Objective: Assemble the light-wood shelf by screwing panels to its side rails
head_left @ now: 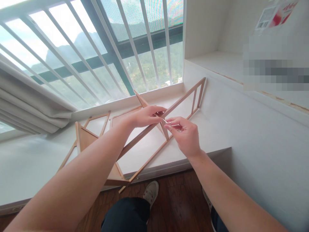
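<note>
A light-brown wooden shelf rack (pixel 180 100) lies on its side across the white window ledge, its long rails running from lower left to upper right. My left hand (pixel 149 116) is closed over the rack's upper rail where a shelf panel meets it; some of its fingers are hidden behind the wood. Just to the right, my right hand (pixel 184 133) pinches a thin silver hex key (pixel 165 121), whose tip reaches the rail joint beside my left fingertips. The far end of that tip is too small to make out.
Behind the rack stand white window bars (pixel 135 48). A grey curtain (pixel 31 100) hangs at left, and a white wall panel (pixel 260 135) bounds the right. The ledge (pixel 212 132) drops to a dark wood floor (pixel 178 199), where my shoes (pixel 151 193) stand.
</note>
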The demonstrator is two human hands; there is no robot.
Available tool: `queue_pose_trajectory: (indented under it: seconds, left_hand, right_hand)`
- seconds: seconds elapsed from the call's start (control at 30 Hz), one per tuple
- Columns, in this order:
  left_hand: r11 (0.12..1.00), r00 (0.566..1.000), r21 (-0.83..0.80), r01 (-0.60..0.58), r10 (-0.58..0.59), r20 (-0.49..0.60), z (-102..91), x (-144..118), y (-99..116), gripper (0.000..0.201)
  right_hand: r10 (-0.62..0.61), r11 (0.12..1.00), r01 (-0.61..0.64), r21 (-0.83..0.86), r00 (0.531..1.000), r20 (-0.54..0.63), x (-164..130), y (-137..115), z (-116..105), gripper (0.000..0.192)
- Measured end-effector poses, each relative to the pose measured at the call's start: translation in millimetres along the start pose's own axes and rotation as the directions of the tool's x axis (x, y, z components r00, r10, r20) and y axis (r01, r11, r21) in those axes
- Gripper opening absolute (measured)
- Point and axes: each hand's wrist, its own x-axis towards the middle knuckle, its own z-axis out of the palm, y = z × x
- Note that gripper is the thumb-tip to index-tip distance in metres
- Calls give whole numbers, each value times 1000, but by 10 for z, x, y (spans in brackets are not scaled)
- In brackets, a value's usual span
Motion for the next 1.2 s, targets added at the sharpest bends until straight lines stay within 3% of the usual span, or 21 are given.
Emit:
queue_pose_trajectory:
  seconds: [0.23,0.47,0.53,0.73,1.2]
  left_hand:
    - [992,999,-118,-40,42,15,-6,-3,-20,74]
    - [989,998,-142,-37,44,48,-20,-19,32,32]
    - [991,997,-128,-34,43,69,-30,-17,44,28]
    - [995,992,-101,-23,36,121,-60,-5,70,37]
    - [996,996,-80,-41,48,80,-25,-15,99,45]
  right_hand:
    - [50,998,-51,39,999,19,-5,-10,1,9]
    - [112,993,-112,44,994,2,-4,1,-9,15]
    - [112,993,-112,25,994,-4,-2,-7,-17,17]
    - [83,996,-83,-39,997,-7,9,-34,-34,20]
    - [91,995,-87,-58,993,71,28,23,-56,15]
